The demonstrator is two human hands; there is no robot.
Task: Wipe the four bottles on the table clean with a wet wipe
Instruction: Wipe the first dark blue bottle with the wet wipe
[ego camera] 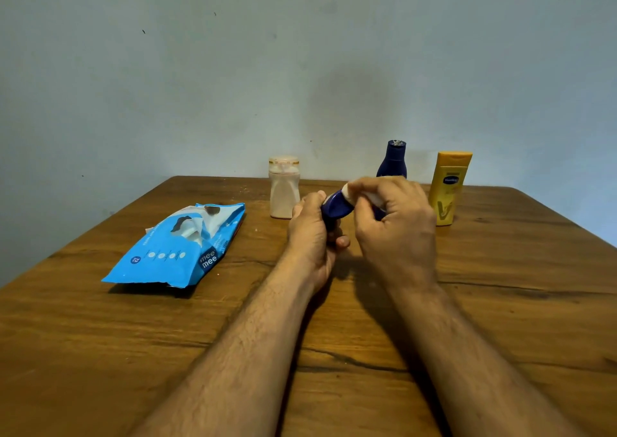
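Blue bottle [335, 206] up off our table [500, 286], tilted, left hand [312, 232] gripping it, right hand [394, 222] pinching a wipe [359, 192] against it, three other bottles standing behind, wipes pack [180, 248] off left

Wipes pack [173, 249]: "mee mee", "72"; yellow bottle [449, 187]: "Vaseline".

Four bottles: white bottle [284, 187], yellow bottle [449, 187], two dark blue bottles [393, 160] (one held [335, 206]); one wipes pack [177, 248].
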